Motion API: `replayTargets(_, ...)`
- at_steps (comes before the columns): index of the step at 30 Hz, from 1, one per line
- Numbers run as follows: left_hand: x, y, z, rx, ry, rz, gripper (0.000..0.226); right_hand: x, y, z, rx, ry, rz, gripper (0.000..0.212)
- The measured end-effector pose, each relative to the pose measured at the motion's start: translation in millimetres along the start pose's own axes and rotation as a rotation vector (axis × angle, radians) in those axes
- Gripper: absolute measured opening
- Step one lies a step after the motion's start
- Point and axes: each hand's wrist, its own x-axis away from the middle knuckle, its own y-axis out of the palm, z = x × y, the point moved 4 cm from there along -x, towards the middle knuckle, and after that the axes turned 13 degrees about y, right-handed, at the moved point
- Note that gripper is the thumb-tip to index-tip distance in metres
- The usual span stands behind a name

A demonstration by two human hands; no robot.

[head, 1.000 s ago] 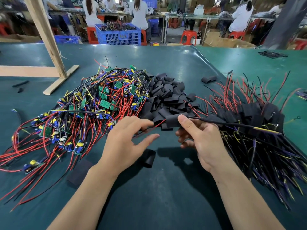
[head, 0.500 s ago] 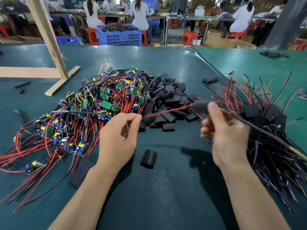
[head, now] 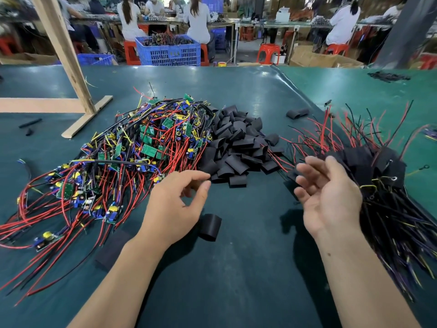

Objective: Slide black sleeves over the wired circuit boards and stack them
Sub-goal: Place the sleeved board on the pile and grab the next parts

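A big heap of wired circuit boards (head: 132,157) with red, black and yellow leads covers the table's left middle. Beside it on the right lies a pile of black sleeves (head: 238,147). A stack of sleeved boards (head: 378,166) with trailing wires lies at the right. My left hand (head: 175,207) hovers at the near edge of the board heap, fingers loosely curled, holding nothing. My right hand (head: 328,195) is beside the sleeved stack, palm turned up, fingers relaxed and empty. One loose black sleeve (head: 210,227) lies on the mat between my hands.
A wooden post with a foot (head: 71,91) stands at the back left. Another stray sleeve (head: 298,113) lies behind the piles. A flat black piece (head: 111,252) lies under my left forearm. Beyond the table edge are blue crates (head: 170,50), red stools and seated people.
My right hand carried the sleeved board to the right stack and let it go; it is now empty. My left hand shifted slightly toward the board heap.
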Motion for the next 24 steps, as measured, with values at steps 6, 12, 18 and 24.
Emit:
replayTargets(6,2,9,6,-0.002,0.083,-0.294,0.033,0,6,5,0.073,-0.063,-0.018,0.033)
replayTargets(12,8,16,-1,0.006,0.07,-0.496,0.056,-2,13,15,0.174,-0.041,-0.068,0.037)
replayTargets(18,2,12,-5,-0.083,0.053,-0.304,0.037,1,25,33,0.298,-0.114,-0.136,0.046)
replayTargets(24,3,10,-11,-0.235,0.018,-0.254,0.04,-1,28,49,0.687,-0.22,-0.185,0.031)
